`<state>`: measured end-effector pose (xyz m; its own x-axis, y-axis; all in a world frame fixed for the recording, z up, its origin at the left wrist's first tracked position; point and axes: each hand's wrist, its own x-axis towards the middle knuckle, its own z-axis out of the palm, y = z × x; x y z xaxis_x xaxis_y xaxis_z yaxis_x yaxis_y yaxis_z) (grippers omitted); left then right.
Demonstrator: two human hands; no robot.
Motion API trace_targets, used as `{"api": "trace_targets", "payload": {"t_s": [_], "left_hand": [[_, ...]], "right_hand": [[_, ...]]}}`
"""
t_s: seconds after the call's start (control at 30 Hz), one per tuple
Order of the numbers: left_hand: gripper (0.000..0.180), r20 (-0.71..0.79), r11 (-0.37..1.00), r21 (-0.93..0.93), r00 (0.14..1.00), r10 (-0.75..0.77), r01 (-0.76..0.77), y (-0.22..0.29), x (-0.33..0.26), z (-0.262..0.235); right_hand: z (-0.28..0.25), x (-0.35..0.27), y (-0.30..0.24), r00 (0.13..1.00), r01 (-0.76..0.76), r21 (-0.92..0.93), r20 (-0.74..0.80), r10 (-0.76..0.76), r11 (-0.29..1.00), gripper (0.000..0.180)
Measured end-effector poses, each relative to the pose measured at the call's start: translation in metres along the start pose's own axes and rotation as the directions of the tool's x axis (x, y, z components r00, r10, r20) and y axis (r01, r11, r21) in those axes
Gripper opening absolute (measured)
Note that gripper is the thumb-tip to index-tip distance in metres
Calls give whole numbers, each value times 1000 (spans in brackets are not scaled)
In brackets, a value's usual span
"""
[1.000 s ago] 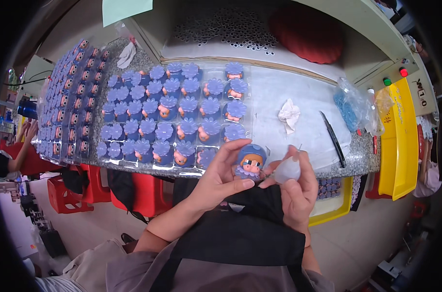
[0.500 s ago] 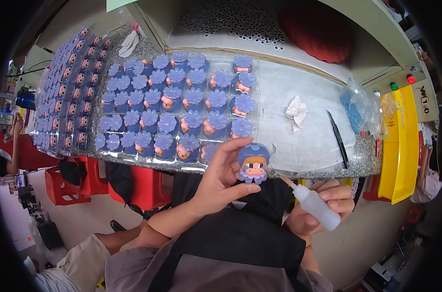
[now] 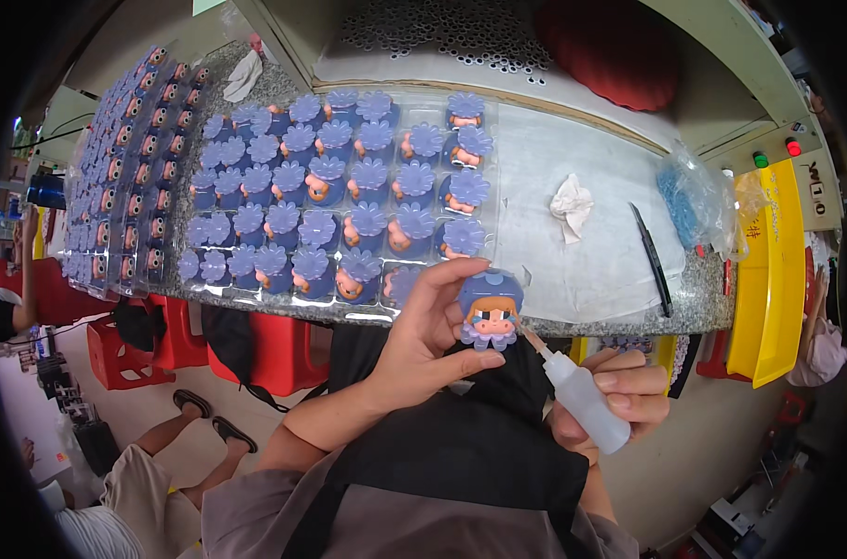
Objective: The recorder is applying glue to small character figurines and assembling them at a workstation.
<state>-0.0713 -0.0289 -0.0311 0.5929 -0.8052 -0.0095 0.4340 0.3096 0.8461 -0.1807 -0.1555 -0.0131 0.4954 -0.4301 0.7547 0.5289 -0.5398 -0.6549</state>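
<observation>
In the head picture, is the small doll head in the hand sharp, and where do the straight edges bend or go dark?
Head view: the doll head in the left hand is sharp; the counter edge bows from fisheye distortion; the corners go black; lighting is even.

Left hand (image 3: 423, 349) pinches a blue-capped doll head (image 3: 490, 310) at the table (image 3: 591, 279) edge. Right hand (image 3: 614, 401) grips a small squeeze bottle (image 3: 582, 399), nozzle touching the head's right side.

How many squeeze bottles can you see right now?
1. The squeeze bottle is in the right hand, its nozzle aimed at the toy head held by the left hand. Others may be hidden.
</observation>
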Motion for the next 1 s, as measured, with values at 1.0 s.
{"api": "trace_targets", "payload": {"t_s": [1.0], "left_hand": [[70,15,979,142,989,144,-145,2,0,-1]], "right_hand": [[3,3,-5,995,-44,85,95,35,995,46]]}}
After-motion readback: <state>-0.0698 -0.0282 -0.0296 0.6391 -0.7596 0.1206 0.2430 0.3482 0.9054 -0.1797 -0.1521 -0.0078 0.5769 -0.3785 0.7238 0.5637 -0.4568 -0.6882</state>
